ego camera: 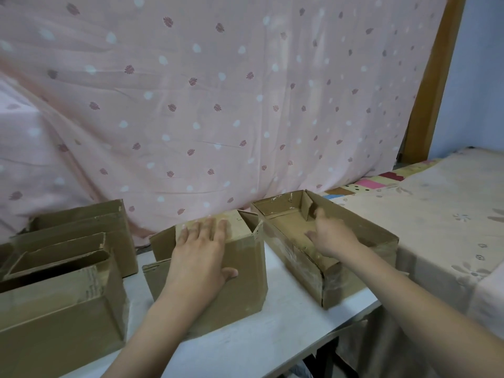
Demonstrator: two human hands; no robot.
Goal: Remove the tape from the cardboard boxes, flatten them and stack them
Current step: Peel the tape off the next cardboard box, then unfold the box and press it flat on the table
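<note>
Several brown cardboard boxes stand on a white table (275, 336). My left hand (201, 249) lies flat with spread fingers on the top of the middle box (240, 285), which has clear tape along its upper right edge. My right hand (331, 237) reaches into the open right box (305, 271), fingers toward its far inner flap; the hand is blurred, so whether it grips anything is unclear. Shiny tape covers that box's near left wall. Two more open boxes sit at the left, a near one (62, 304) and one behind it (81, 222).
A pink leaf-print cloth (218, 105) hangs right behind the boxes. A bed with a pale floral cover (441, 219) stands to the right, next to the table. The table's front right edge runs diagonally near my right forearm.
</note>
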